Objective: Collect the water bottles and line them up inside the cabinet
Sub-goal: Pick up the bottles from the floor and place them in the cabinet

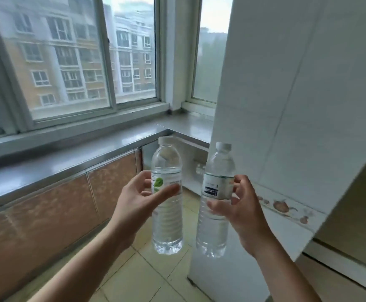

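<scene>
Tall windows and a grey tabletop (73,153) over brown cabinet doors (53,205) fill the background. The left hand (138,199) and right hand (240,205) each hold an upright water bottle mid-air, fingers (169,190) wrapped at the labels: left bottle (166,219), right bottle (215,223). Full, they look weighty and smooth, so the ribbed middle seems the safest grip.

A clear plastic water bottle with a white cap and a white label bearing a green leaf (166,197) was beside a second clear plastic bottle with a white cap and a white label edged in green with a dark barcode (215,199). The low cabinet doors (53,205) were mottled reddish-brown. The countertop (68,158) was grey, the floor tiles (142,277) pale cream, and the white wall tiles (286,127) carried a band of brown pot motifs (283,207).
</scene>
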